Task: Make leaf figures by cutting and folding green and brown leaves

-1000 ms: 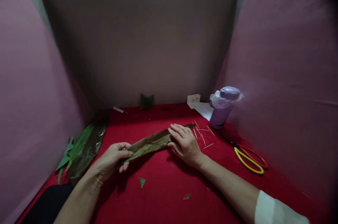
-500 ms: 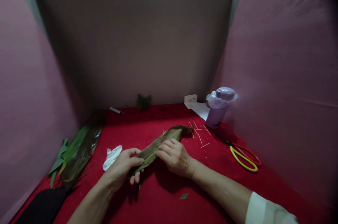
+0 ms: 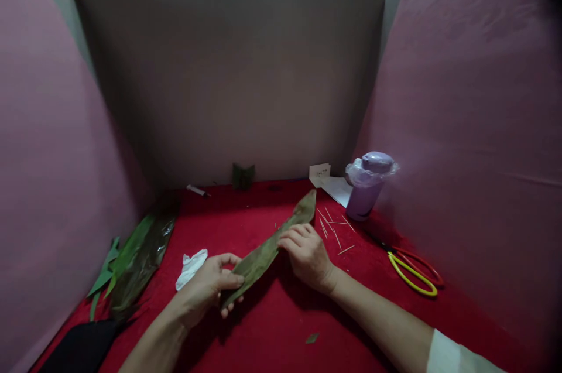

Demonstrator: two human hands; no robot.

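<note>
A long olive-brown leaf (image 3: 273,244) slants across the red tabletop (image 3: 272,326), its far tip raised toward the back. My left hand (image 3: 209,289) pinches the leaf's near end between thumb and fingers. My right hand (image 3: 306,255) grips the leaf's middle from the right side, fingers curled over its edge. A crumpled white tissue (image 3: 190,267) lies just left of my left hand.
Several toothpicks (image 3: 334,228) are scattered right of the leaf. A lilac cup under plastic wrap (image 3: 367,185) stands at back right, beside white papers (image 3: 333,184). Yellow-and-red scissors (image 3: 411,273) lie on the right. Green leaves in a plastic sleeve (image 3: 136,256) lie left. Pink and grey panels enclose the table.
The leaf has been turned from lying nearly flat to slanting steeply, its far tip lifted. My right hand slid from the top of the leaf to its middle. The white tissue came into sight.
</note>
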